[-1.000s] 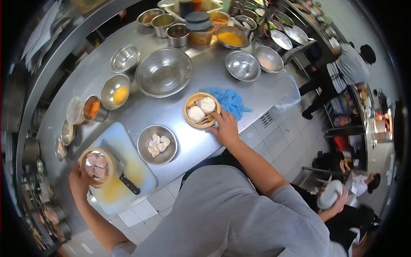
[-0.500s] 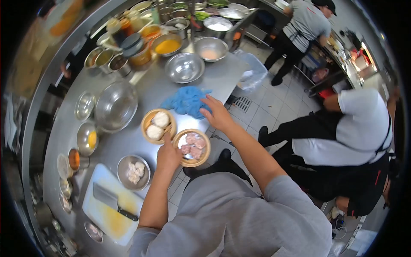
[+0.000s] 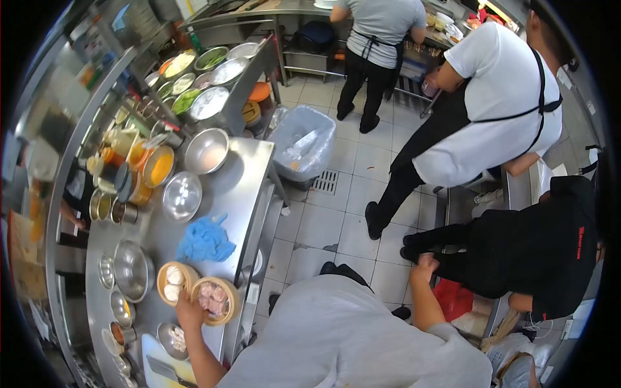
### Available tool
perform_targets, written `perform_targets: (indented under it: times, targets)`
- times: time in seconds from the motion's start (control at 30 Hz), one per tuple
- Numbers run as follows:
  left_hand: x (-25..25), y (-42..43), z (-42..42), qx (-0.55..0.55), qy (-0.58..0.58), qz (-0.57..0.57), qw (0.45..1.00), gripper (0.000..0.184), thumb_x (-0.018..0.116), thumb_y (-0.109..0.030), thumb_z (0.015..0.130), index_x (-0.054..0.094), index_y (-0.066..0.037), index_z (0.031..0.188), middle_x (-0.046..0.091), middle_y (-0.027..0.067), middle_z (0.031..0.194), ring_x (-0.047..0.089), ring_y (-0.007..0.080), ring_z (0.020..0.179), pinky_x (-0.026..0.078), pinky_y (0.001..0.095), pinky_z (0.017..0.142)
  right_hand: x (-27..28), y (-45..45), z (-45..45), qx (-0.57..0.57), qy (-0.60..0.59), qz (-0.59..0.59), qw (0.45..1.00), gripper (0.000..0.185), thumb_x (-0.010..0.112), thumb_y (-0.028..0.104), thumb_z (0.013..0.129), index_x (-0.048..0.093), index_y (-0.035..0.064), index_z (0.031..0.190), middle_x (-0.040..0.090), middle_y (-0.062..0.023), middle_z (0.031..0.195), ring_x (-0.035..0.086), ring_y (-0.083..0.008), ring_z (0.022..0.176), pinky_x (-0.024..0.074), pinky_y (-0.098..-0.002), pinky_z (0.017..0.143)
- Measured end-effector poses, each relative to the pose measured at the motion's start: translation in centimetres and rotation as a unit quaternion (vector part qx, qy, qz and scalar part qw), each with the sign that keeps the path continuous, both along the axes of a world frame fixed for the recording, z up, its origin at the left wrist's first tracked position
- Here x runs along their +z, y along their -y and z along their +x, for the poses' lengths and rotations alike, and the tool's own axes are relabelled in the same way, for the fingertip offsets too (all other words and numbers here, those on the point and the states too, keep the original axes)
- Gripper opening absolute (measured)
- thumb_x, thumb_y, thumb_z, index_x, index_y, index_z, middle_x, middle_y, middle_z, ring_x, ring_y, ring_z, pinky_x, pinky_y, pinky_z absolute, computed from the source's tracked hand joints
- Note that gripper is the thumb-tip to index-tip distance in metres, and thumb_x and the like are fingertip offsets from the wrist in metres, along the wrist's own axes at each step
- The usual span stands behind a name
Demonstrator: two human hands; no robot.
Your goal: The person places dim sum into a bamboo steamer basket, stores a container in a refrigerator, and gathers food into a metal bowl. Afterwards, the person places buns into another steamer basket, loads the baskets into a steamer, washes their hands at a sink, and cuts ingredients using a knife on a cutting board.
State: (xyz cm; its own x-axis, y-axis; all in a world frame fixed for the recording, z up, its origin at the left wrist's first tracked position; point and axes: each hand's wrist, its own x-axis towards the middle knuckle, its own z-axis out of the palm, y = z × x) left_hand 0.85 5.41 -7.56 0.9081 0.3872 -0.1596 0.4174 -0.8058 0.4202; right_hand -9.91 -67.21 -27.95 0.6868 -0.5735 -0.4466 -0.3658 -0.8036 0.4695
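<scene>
At the near part of the steel table (image 3: 249, 171), in the head view, two round bamboo steamers stand side by side: one basket of white buns (image 3: 174, 275), and nearer the table's edge, one basket of pink meat pieces (image 3: 213, 301). The left hand (image 3: 189, 312) lies where the two meet, its fingers at the rim of the meat basket; whether they pinch it cannot be told. The right hand (image 3: 425, 265) is well apart from the table, out over the floor beside a person in black (image 3: 543, 239); its fingers look curled, but blur hides whether they are pressed together. Beyond the baskets lies a crumpled blue cloth (image 3: 206, 238), with a shiny bowl (image 3: 182, 196) just past it. A large metal bowl (image 3: 133, 270) stands near the bun basket. Nearer the wearer are a small bowl (image 3: 164, 341) with pale pieces in it and a cutting board (image 3: 152, 346) bearing a cleaver (image 3: 162, 368). Past the table's far end stands a lined bin (image 3: 317, 123); a person in white (image 3: 501, 77) stands farther right.
</scene>
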Motion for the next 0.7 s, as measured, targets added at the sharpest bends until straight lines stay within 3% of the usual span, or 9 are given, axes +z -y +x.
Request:
perform_targets:
  times: [0.03, 0.13, 0.2, 0.3, 0.4, 0.53, 0.6, 0.67, 0.7]
  targets:
    - [1.7, 1.2, 1.3, -0.008, 0.003, 0.004, 1.000, 0.049, 0.061, -0.001, 0.086, 0.058, 0.004, 0.135, 0.071, 0.0287, 0.117, 0.068, 0.0456, 0.111, 0.054, 0.0475, 0.094, -11.5, 7.7, -4.1, 0.222, 0.002, 0.049, 0.974, 0.089, 0.072, 0.065, 0.083, 0.053, 0.0102, 0.150, 0.041, -0.0240, 0.160, 0.033, -0.0392, 0.152, 0.0324, -0.0563, 0.120]
    - [6.1, 4.3, 3.6, 0.000, 0.020, 0.040, 0.999, 0.053, 0.060, 0.002, 0.087, 0.055, 0.005, 0.139, 0.069, 0.0277, 0.123, 0.067, 0.0423, 0.117, 0.052, 0.0457, 0.097, -1.5, 3.3, 0.8, -0.162, 0.008, 0.374, 0.913, 0.082, 0.083, 0.047, 0.078, 0.057, 0.0143, 0.148, 0.034, -0.0236, 0.163, 0.026, -0.0447, 0.153, 0.0254, -0.0585, 0.123]
    - [10.0, 8.0, 7.3, -0.011, 0.025, 0.020, 0.999, 0.053, 0.060, 0.003, 0.089, 0.054, 0.004, 0.142, 0.068, 0.0262, 0.128, 0.066, 0.0399, 0.120, 0.051, 0.0438, 0.099, 8.4, 1.2, 8.0, 0.050, 0.079, 0.244, 0.965, 0.076, 0.086, 0.031, 0.076, 0.059, 0.0141, 0.145, 0.030, -0.0212, 0.166, 0.026, -0.0440, 0.153, 0.0249, -0.0568, 0.123]
    - [13.0, 12.5, 13.4, -0.082, 0.089, -0.004, 0.993, 0.046, 0.060, 0.003, 0.095, 0.054, 0.004, 0.140, 0.072, 0.0231, 0.116, 0.072, 0.0319, 0.106, 0.053, 0.0390, 0.092, 11.8, 2.8, 19.7, 0.255, 0.379, 0.293, 0.840, 0.042, 0.077, 0.018, 0.084, 0.069, 0.0076, 0.125, 0.043, -0.0192, 0.158, 0.036, -0.0436, 0.147, 0.0332, -0.0539, 0.119]
    - [14.1, 18.3, 20.5, -0.080, 0.113, -0.101, 0.985, 0.042, 0.060, 0.003, 0.095, 0.056, 0.005, 0.137, 0.074, 0.0198, 0.108, 0.072, 0.0248, 0.099, 0.053, 0.0365, 0.088, 18.8, 3.4, 30.7, 0.351, 0.466, 0.253, 0.772, 0.040, 0.075, 0.017, 0.087, 0.068, 0.0085, 0.125, 0.048, -0.0145, 0.154, 0.040, -0.0402, 0.145, 0.0351, -0.0528, 0.119]
    - [14.8, 26.8, 30.5, -0.137, 0.101, -0.152, 0.974, 0.038, 0.061, 0.004, 0.094, 0.059, 0.005, 0.132, 0.076, 0.0177, 0.105, 0.073, 0.0226, 0.095, 0.054, 0.0351, 0.086, 21.8, 6.3, 41.7, 0.384, 0.480, 0.229, 0.755, 0.040, 0.075, 0.019, 0.088, 0.068, 0.0103, 0.126, 0.051, -0.0114, 0.152, 0.042, -0.0366, 0.144, 0.0365, -0.0529, 0.117]
    - [12.2, 28.7, 36.0, -0.154, 0.098, -0.141, 0.973, 0.041, 0.066, -0.003, 0.092, 0.061, 0.003, 0.132, 0.075, 0.0232, 0.108, 0.074, 0.0308, 0.100, 0.054, 0.0384, 0.088, 21.0, 9.4, 45.3, 0.354, 0.405, 0.272, 0.798, 0.045, 0.075, 0.022, 0.089, 0.066, 0.0127, 0.132, 0.054, -0.0106, 0.149, 0.045, -0.0317, 0.143, 0.0400, -0.0500, 0.114]
    - [11.9, 31.9, 42.1, -0.182, 0.092, -0.088, 0.975, 0.044, 0.070, -0.008, 0.090, 0.062, 0.002, 0.132, 0.073, 0.0271, 0.110, 0.072, 0.0387, 0.104, 0.054, 0.0434, 0.089, 16.5, 14.5, 47.1, 0.208, 0.260, 0.354, 0.874, 0.054, 0.073, 0.025, 0.091, 0.060, 0.0153, 0.142, 0.057, -0.0136, 0.146, 0.049, -0.0308, 0.141, 0.0428, -0.0467, 0.112]
    - [12.3, 33.5, 45.2, -0.200, 0.092, -0.053, 0.974, 0.045, 0.072, -0.011, 0.089, 0.063, 0.002, 0.131, 0.072, 0.0287, 0.110, 0.071, 0.0426, 0.106, 0.054, 0.0464, 0.089, 11.7, 17.3, 46.8, 0.124, 0.248, 0.384, 0.881, 0.053, 0.072, 0.033, 0.093, 0.061, 0.0108, 0.140, 0.060, -0.0183, 0.143, 0.051, -0.0389, 0.137, 0.0396, -0.0483, 0.116]
